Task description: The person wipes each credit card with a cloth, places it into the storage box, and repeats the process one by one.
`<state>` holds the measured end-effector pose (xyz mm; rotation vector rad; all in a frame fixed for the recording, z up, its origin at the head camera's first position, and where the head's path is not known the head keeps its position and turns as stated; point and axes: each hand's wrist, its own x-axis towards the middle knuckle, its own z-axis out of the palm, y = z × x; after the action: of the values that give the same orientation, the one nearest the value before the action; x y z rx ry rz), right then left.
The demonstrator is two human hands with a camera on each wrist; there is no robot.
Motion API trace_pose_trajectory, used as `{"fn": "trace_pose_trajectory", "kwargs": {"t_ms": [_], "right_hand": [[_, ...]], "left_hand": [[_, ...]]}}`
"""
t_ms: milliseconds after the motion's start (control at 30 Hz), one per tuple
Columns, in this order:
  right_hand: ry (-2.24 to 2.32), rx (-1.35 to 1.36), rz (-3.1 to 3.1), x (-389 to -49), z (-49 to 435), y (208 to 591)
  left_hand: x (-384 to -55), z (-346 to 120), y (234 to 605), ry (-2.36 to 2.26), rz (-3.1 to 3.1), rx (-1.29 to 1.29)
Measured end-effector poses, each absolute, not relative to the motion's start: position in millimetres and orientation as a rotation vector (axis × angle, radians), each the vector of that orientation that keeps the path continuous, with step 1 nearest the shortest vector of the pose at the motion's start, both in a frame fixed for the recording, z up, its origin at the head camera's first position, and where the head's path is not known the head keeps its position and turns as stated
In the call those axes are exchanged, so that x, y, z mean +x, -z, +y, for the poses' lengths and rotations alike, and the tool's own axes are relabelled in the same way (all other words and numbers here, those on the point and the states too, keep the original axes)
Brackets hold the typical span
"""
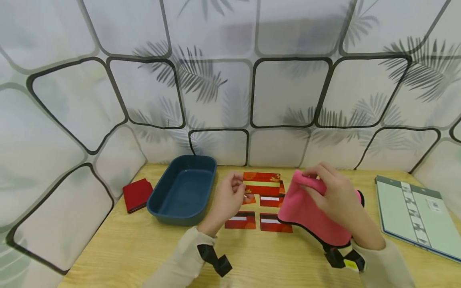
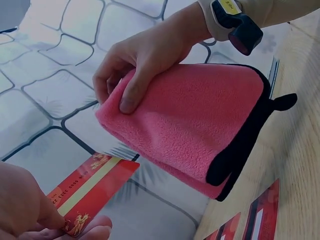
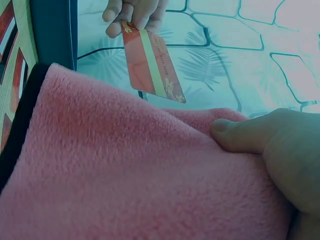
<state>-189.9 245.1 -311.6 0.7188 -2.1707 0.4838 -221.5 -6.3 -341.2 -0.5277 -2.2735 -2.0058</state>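
My left hand (image 1: 232, 193) pinches a red card (image 1: 261, 183) with a gold stripe by its left end, raised above the table. In the left wrist view the card (image 2: 95, 192) shows printed digits and a gold dragon. A folded pink cloth (image 1: 313, 218) with black edging hangs from my right hand (image 1: 333, 196), gripped at its top fold between thumb and fingers. The cloth (image 3: 115, 160) fills much of the right wrist view, close to the card (image 3: 152, 65). Below lie several more red cards (image 1: 275, 222) with dark and white stripes, face down in rows.
Left of the cards stands a deep blue tray (image 1: 158, 216). A small dark red wallet-like case (image 1: 137, 195) lies beyond it at the left. Toward the right edge rests a pale green folder (image 1: 419, 218) with a patterned band. A patterned curtain (image 1: 223, 92) backs the wooden table (image 1: 119, 248).
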Motion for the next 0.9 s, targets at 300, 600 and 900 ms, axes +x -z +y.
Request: {"fn": "trace_pose_trajectory", "kwargs": {"t_ms": [300,600,900], "right_hand": [[-0.549,0.787,-2.130,-193.7,244.5,312.0],[-0.596,0.812,-2.134,-193.6,247.3,311.1],[-0.645,0.852,-2.133,-192.0,248.5,309.8]], "left_hand": [[-228.1,-18.2,333.7,1.993,-2.268,-0.491],[-263.3,-82.2,303.8,1.763,-2.393,-0.228],[-308.7,-138.2,304.9,1.615,-2.592,-0.094]]}}
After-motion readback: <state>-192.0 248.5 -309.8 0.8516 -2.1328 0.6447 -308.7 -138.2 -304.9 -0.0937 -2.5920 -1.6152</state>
